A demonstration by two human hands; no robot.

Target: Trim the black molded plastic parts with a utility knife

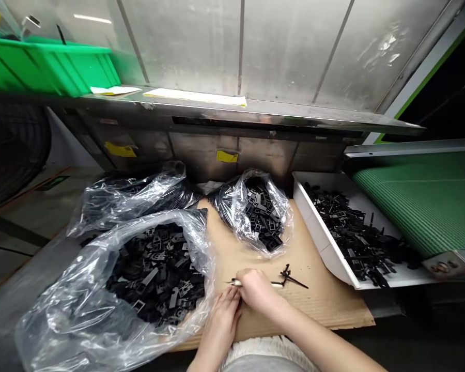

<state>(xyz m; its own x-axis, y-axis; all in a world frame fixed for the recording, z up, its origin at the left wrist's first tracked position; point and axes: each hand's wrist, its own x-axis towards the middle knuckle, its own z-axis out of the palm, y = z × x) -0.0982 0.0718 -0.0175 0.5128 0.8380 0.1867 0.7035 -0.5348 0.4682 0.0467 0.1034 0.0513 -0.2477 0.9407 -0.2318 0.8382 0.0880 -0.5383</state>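
Observation:
My right hand (256, 289) is closed around a slim white-handled tool (235, 282), like a craft knife, whose thin tip points left. My left hand (225, 310) lies against it from below, fingers bent and pressed together; whatever they hold is hidden. Both hands rest low over the cardboard sheet (302, 310). A black branched plastic sprue (292, 279) lies just right of my right hand. To the left, an open clear bag (101, 320) of small black plastic parts (158, 279) reaches close to my left hand.
A second open bag (261, 217) of black parts stands behind my hands, and another bag (135, 196) lies at back left. On the right, a white tray (325, 248) with black pieces sits beside a green conveyor belt (426, 196). A metal shelf (279, 114) carries a green bin (62, 67).

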